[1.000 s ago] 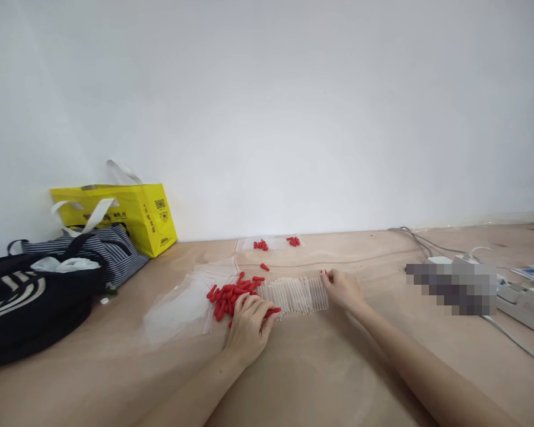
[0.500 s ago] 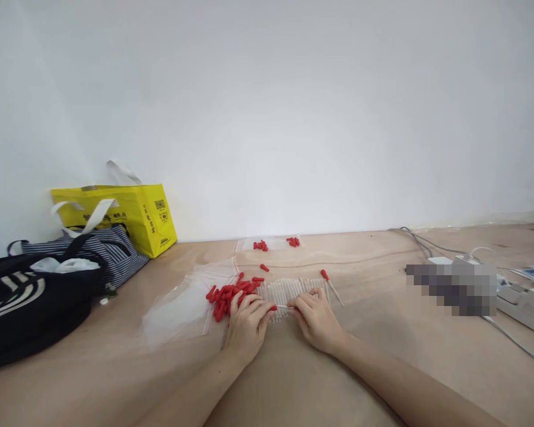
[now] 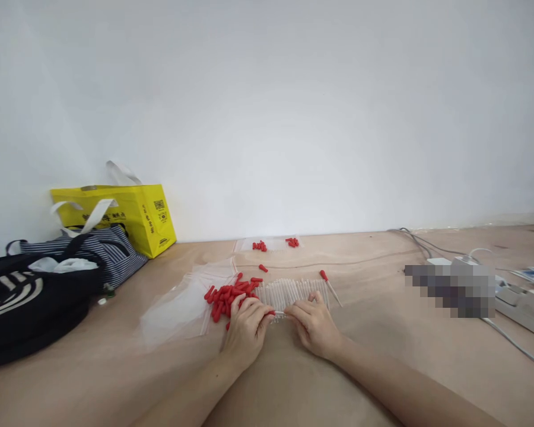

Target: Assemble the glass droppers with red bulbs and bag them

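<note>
My left hand pinches a red rubber bulb between thumb and fingers. Against it, end to end, lies a thin clear glass dropper tube, its other end gripped by the fingertips of my right hand. How far the tube sits inside the bulb I cannot tell. Just beyond both hands a row of glass tubes lies side by side on the table. A heap of red rubber bulbs is by my left hand, partly hidden by it. One dropper with a red bulb on its tube rests beyond my right hand.
Clear plastic bags lie flat left of the heap. Near the wall is another bag with red bulbs. A yellow bag, a striped bag and a black bag stand left. Cables and a power strip are right.
My right hand has moved slightly left, closer to my left hand. Less of the glass tube shows between them. The left hand has barely moved.
</note>
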### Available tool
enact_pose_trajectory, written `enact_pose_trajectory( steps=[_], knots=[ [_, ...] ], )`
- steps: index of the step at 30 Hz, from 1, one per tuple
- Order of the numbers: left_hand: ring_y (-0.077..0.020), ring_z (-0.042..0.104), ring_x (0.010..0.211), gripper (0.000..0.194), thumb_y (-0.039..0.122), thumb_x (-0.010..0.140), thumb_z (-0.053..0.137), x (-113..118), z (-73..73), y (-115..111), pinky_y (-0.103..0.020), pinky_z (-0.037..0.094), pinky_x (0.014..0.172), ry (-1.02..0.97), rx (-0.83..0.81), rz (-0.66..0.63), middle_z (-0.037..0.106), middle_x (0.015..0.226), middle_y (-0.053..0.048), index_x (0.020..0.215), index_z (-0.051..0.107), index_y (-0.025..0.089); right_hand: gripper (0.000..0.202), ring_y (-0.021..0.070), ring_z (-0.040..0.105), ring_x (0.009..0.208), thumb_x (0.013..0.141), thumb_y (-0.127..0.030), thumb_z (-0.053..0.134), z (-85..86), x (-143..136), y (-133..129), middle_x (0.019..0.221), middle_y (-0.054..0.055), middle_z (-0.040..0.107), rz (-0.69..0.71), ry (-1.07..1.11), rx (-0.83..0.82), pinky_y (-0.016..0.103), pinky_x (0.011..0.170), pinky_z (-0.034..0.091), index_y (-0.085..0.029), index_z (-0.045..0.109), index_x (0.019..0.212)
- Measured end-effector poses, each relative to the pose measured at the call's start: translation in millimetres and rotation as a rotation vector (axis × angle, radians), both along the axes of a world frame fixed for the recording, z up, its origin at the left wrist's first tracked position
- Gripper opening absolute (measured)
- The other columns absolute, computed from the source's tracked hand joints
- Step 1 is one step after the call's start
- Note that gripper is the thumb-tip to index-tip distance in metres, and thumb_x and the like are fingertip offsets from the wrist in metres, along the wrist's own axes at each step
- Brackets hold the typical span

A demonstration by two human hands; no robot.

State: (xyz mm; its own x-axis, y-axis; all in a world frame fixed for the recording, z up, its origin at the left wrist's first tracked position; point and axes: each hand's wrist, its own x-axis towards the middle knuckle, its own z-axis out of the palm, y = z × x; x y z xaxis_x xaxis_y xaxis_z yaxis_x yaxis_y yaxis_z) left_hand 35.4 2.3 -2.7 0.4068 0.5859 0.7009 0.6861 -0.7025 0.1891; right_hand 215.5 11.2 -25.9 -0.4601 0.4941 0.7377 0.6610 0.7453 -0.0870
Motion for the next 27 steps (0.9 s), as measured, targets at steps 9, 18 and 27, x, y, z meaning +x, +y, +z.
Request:
enact_pose_trajectory(
  steps=[9, 18, 27],
  knots=[
    [-0.0155, 0.055, 0.071, 0.018, 0.019, 0.085, 0.038, -2.0, -2.7, 0.1, -0.042, 0.024, 0.087, 0.030, -0.044, -0.037, 0.063, 0.070, 0.001, 0.079, 0.055, 0.020, 0.023, 0.0095, 0.043, 0.055, 0.077, -0.009, 0.036, 4.4, 3.0, -1.3, 0.061, -0.001, 0.054, -0.002, -0.060, 0.090, 0.028, 0.063, 0.019, -0.018, 0.058, 0.079],
    [-0.0147, 0.055, 0.070, 0.017, 0.020, 0.085, 0.039, -2.7, -1.6, -0.5, -0.043, 0.020, 0.090, 0.046, -0.053, -0.076, 0.061, 0.068, 0.002, 0.078, 0.054, 0.020, 0.022, 0.0094, 0.040, 0.053, 0.073, -0.008, 0.038, 6.3, 2.3, -2.8, 0.057, -0.002, 0.053, -0.009, -0.068, 0.084, 0.028, 0.061, 0.017, -0.018, 0.057, 0.078],
    [-0.0149, 0.053, 0.070, 0.024, 0.022, 0.086, 0.034, 1.4, 0.0, -5.0, -0.045, 0.021, 0.092, 0.142, 0.007, -0.070, 0.061, 0.068, -0.001, 0.075, 0.055, 0.019, 0.020, 0.0095, 0.042, 0.053, 0.072, -0.009, 0.040, 4.5, 2.0, -2.9, 0.058, -0.002, 0.055, 0.012, -0.112, 0.033, 0.028, 0.061, 0.016, -0.018, 0.057, 0.075]
  ],
)
